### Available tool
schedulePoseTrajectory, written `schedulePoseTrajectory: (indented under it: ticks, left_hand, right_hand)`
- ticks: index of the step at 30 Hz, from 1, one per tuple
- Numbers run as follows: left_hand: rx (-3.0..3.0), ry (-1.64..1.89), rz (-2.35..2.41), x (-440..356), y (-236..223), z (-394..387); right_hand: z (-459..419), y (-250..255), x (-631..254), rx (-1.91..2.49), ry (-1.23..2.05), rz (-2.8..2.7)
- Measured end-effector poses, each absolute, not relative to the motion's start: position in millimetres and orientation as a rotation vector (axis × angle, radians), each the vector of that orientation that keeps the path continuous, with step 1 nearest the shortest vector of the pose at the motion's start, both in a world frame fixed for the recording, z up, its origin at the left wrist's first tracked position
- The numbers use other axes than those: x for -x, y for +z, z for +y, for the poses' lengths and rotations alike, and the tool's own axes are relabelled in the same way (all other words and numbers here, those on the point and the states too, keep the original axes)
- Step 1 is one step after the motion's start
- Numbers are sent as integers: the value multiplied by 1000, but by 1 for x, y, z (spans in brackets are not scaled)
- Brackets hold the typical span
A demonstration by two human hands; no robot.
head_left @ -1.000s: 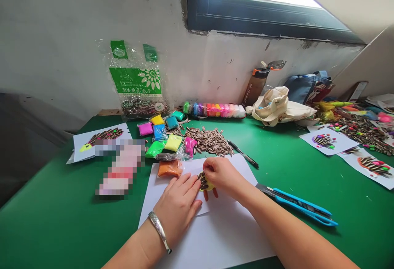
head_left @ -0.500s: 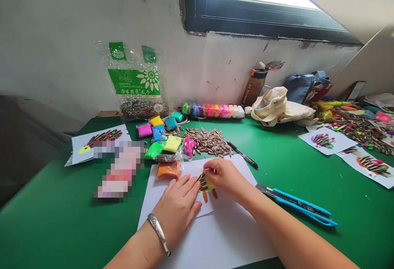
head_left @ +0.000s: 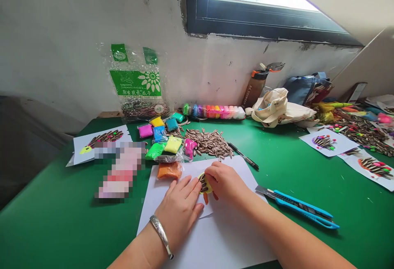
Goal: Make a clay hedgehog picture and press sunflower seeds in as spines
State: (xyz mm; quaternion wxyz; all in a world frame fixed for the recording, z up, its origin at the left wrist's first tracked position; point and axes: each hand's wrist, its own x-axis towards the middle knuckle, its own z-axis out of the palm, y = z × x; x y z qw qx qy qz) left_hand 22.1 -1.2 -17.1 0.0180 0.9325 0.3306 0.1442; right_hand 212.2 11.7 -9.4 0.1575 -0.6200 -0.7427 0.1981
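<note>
A small yellow clay figure [head_left: 205, 187] with orange legs, stuck with several striped sunflower seeds, lies on white paper [head_left: 215, 236]. My left hand [head_left: 180, 209] lies flat on the paper, fingers stretched out, its fingertips touching the figure's left side. My right hand [head_left: 224, 181] is curled over the figure from the right, its fingertips pinched on the figure at the seeds. A loose heap of sunflower seeds [head_left: 211, 142] lies just beyond the paper.
Coloured clay packets [head_left: 163, 140] and an orange one [head_left: 168, 170] sit left of the seeds. A black pen [head_left: 243, 155] and a blue utility knife [head_left: 303, 210] lie to the right. A seed bag [head_left: 138, 84], clay row [head_left: 215, 111], bottle [head_left: 257, 86], cloth bag [head_left: 277, 107] line the wall.
My right hand has lowered slightly onto the figure, covering more of it. My left hand stays flat in the same place.
</note>
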Motion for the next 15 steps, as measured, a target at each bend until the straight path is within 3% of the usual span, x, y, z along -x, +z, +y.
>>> schedulePoseTrajectory:
  ticks: [15]
  left_hand:
    - [-2891,497,1046,-25,-20,-5]
  right_hand:
    - [59,9,-211,1874,116,-2279]
